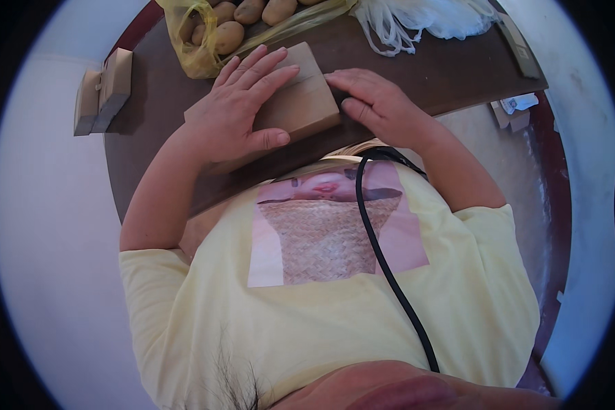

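Note:
A brown cardboard box [304,102] lies closed on the dark table in front of me, at a slant near the table's front edge. My left hand [238,116] rests flat on its top, fingers stretched forward and thumb out to the side. Against the box's right end is my right hand [379,102], its fingers extended and the fingertips at the far right corner. Part of the box's left side is hidden beneath my left hand and wrist.
Behind the box, a yellow plastic bag [197,51] holds several potatoes [229,37]. White plastic bags [427,20] lie at the far right of the dark table [451,78]. Small cardboard boxes [109,89] stand at the left edge. A black cable [383,253] hangs over my shirt.

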Available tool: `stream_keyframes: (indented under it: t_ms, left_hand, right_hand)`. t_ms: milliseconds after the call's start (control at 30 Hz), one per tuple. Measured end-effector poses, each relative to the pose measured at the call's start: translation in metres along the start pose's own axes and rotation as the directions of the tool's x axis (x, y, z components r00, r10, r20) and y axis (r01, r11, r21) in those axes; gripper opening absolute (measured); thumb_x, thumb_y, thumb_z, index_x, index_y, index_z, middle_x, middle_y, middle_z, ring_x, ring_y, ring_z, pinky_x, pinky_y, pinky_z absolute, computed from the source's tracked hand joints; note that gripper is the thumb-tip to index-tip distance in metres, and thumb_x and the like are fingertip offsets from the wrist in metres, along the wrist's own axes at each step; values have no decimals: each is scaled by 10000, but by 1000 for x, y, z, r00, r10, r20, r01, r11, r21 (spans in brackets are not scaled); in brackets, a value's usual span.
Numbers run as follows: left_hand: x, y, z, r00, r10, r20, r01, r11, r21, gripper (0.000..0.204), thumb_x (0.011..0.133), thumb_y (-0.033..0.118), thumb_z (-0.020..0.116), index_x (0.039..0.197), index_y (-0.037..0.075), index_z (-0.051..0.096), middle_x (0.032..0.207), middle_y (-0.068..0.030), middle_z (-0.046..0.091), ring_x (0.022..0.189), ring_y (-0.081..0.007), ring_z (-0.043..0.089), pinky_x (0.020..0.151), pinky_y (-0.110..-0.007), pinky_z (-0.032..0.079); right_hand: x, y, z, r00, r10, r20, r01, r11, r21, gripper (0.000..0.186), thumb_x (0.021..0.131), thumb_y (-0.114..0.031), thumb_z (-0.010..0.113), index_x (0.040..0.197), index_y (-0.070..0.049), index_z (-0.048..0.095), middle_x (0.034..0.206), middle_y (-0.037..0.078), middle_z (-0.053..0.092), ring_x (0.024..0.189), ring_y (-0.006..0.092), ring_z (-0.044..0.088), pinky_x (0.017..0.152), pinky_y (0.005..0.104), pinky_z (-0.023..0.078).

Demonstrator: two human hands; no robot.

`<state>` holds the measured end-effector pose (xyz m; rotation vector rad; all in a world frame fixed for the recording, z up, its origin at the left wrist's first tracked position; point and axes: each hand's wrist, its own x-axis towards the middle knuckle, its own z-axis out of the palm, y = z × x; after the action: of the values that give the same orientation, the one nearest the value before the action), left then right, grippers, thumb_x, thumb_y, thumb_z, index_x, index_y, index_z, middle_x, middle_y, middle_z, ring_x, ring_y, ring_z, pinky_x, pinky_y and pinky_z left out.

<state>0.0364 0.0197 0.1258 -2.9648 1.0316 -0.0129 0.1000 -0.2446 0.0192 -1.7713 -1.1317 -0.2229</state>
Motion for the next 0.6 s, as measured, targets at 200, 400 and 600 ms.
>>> stream_keyframes:
  t_ms: [200, 400, 600]
  left_hand:
    - [-1, -1, 7, 999, -15, 44, 16, 1000, -23, 924, 813, 721, 546, 1473, 98, 371, 1564, -167, 275, 1457, -382, 225, 1187, -500, 174]
    - [-11, 2, 2, 995, -97, -5, 96, 994, -59, 995, 705, 670, 691, 1498, 181, 341, 1576, -165, 244, 1450, -382, 233, 1190, -486, 176]
    - [-32, -5, 0, 980, -200, -23, 198, 978, -65, 1039, 677, 719, 685, 1494, 171, 351, 1571, -184, 251, 1440, -402, 239, 1183, -493, 191]
  right_hand:
    - [-2, 3, -5, 998, 6, 63, 9, 975, -221, 378, 888, -109, 594, 1262, -50, 587, 1261, 154, 607, 1181, 335, 552, 1022, 419, 417]
    - [0, -1, 8, 999, 26, 27, -14, 920, -392, 421, 857, -72, 614, 1278, -66, 584, 1350, 127, 553, 1264, 329, 487, 1062, 442, 368]
    - [-4, -1, 16, 991, 45, 128, 24, 873, -488, 374, 869, -142, 596, 1236, -70, 618, 1358, 119, 551, 1284, 326, 472, 1079, 462, 330]
